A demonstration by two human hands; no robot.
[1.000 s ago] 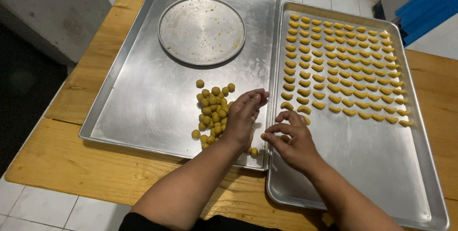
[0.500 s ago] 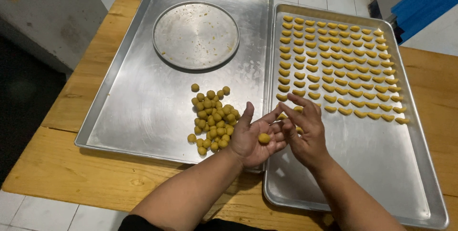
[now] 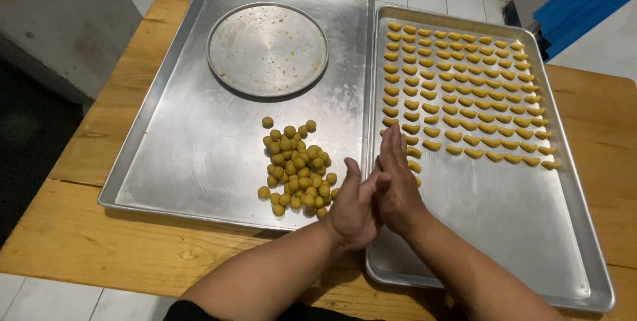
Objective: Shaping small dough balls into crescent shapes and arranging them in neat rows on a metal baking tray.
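the left hand [image 3: 352, 205] and right hand [image 3: 398, 178] press flat, palm to palm, contents hidden; the dough balls [image 3: 295, 168] lie just left, the shaped rows [image 3: 464, 89] far right.

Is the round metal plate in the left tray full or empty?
Empty. The round plate lies flat in the left tray with only crumbs and smears; the dough balls sit beside it.

hands [image 3: 378, 195] pressed together above trays [image 3: 199, 128]
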